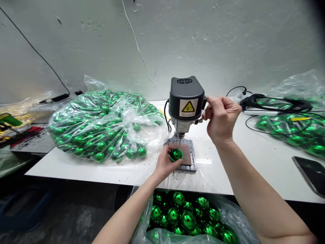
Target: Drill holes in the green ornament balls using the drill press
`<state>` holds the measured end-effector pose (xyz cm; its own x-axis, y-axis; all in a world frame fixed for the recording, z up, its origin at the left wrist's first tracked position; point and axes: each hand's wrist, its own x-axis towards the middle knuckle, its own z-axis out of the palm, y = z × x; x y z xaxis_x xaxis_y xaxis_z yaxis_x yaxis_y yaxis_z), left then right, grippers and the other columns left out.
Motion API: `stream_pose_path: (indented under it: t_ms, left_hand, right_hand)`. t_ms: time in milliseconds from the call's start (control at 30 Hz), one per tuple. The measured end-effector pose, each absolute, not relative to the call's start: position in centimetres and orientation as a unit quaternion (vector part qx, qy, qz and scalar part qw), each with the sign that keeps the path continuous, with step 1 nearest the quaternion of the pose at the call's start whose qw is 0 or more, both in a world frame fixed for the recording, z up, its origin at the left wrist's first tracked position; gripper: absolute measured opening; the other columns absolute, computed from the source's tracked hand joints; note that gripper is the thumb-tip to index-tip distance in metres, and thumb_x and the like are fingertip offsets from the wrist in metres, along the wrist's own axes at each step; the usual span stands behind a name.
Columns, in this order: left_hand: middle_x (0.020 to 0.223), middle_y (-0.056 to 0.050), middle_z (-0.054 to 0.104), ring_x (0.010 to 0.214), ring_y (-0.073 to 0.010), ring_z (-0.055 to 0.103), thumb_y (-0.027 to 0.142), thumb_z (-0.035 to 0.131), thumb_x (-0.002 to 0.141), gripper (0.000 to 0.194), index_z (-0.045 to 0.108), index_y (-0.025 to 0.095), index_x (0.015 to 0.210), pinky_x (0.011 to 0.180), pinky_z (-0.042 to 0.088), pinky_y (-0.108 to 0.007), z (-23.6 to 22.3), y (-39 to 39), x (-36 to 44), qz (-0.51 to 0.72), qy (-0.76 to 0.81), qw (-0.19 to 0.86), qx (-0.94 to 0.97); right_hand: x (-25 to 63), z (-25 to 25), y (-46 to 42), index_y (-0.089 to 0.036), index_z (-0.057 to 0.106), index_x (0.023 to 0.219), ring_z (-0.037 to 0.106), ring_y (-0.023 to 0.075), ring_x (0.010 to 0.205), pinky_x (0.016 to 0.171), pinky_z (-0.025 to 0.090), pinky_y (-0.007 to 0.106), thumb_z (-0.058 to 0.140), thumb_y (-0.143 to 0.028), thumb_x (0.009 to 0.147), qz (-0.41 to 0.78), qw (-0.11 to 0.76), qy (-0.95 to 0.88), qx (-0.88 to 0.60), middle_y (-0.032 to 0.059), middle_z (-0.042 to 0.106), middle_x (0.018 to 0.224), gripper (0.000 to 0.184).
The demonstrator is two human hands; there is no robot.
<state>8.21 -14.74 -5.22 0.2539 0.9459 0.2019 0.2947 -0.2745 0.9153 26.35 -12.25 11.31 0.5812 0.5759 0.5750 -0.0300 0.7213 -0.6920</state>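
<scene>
A small black bench drill (186,101) stands on the white table (254,159), its bit pointing down at a brown pad (186,154) on its grey base. My left hand (166,162) grips a shiny green ball (176,154) and holds it on the pad just under the bit. My right hand (221,117) is closed round the drill's side lever at the right of the drill head.
A large clear bag of green balls (101,125) lies left of the drill. An open bag of green balls (188,217) sits below the table's front edge. More bagged balls (294,132), black cables (274,105) and a dark phone (312,173) lie at right.
</scene>
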Motion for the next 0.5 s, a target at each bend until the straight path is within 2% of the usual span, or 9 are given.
stream_pose_path:
  t_ms: [67,167,233,267,333,400,467,500]
  left_hand:
    - [0.1,-0.005,0.068,0.088,-0.0215,0.063,0.027,0.084,0.07,0.042,0.063,0.022,0.106,0.076,0.049,-0.032,-3.2,-17.7,6.5,0.295,0.403,0.42,0.758]
    - [0.104,-0.006,0.069,0.088,-0.0229,0.064,0.047,0.087,0.067,0.055,0.067,0.021,0.11,0.074,0.047,-0.03,-1.5,-21.1,4.5,0.08,0.3,0.446,0.84]
    - [0.103,-0.007,0.071,0.088,-0.0236,0.065,0.055,0.086,0.067,0.057,0.069,0.02,0.109,0.073,0.046,-0.029,-1.3,-21.2,3.6,0.009,0.27,0.451,0.851]
    - [0.102,-0.007,0.072,0.089,-0.0234,0.066,0.056,0.081,0.072,0.052,0.069,0.02,0.107,0.073,0.047,-0.029,-1.3,-20.3,3.3,0.012,0.276,0.455,0.847]
    - [0.102,-0.007,0.073,0.091,-0.0218,0.067,0.053,0.065,0.09,0.037,0.069,0.019,0.105,0.075,0.048,-0.029,-1.3,-17.0,2.5,0.075,0.337,0.439,0.83]
    - [0.103,-0.009,0.073,0.094,-0.0204,0.067,0.04,0.045,0.102,0.032,0.067,0.017,0.106,0.08,0.05,-0.03,-1.2,-12.2,1.6,0.152,0.446,0.341,0.814]
    - [0.102,-0.01,0.073,0.093,-0.0205,0.067,0.026,0.041,0.102,0.028,0.067,0.016,0.108,0.082,0.05,-0.03,-1.2,-7.1,0.7,0.113,0.573,0.169,0.794]
    - [0.103,-0.014,0.072,0.097,-0.0234,0.066,0.019,0.042,0.099,0.027,0.068,0.014,0.107,0.086,0.049,-0.034,-1.3,-4.7,0.3,0.099,0.598,0.134,0.784]
  right_hand:
    - [26.4,11.6,-12.3,-0.021,0.041,0.047,0.035,0.0067,0.035,0.035,0.028,0.026,0.07,-0.021,0.08,0.185,0.825,-0.424,-0.326,-0.007,0.039,0.041,0.044]
    - [26.5,11.2,-12.6,-0.021,0.042,0.047,0.036,0.007,0.036,0.037,0.031,0.027,0.073,-0.027,0.081,0.182,0.818,-0.436,-0.328,-0.0064,0.04,0.042,0.046]
    - [26.5,11.0,-12.7,-0.021,0.042,0.047,0.036,0.0071,0.037,0.038,0.031,0.027,0.073,-0.029,0.081,0.179,0.819,-0.435,-0.329,-0.0063,0.04,0.042,0.046]
    - [26.5,11.0,-12.7,-0.021,0.043,0.047,0.036,0.007,0.037,0.038,0.032,0.027,0.074,-0.03,0.08,0.178,0.821,-0.432,-0.329,-0.0064,0.04,0.042,0.046]
    - [26.4,11.0,-12.6,-0.021,0.044,0.046,0.036,0.007,0.037,0.038,0.031,0.027,0.074,-0.03,0.08,0.177,0.822,-0.429,-0.329,-0.0064,0.04,0.042,0.046]
    - [26.4,11.1,-12.6,-0.021,0.044,0.046,0.035,0.0071,0.037,0.038,0.031,0.028,0.074,-0.03,0.079,0.176,0.825,-0.426,-0.327,-0.0063,0.041,0.042,0.045]
    - [26.4,11.1,-12.7,-0.021,0.044,0.046,0.034,0.0073,0.037,0.037,0.03,0.028,0.075,-0.03,0.078,0.182,0.826,-0.422,-0.325,-0.0063,0.041,0.042,0.045]
    - [26.3,11.1,-12.7,-0.021,0.044,0.046,0.034,0.0072,0.037,0.037,0.031,0.028,0.076,-0.03,0.078,0.186,0.826,-0.421,-0.326,-0.0065,0.04,0.042,0.045]
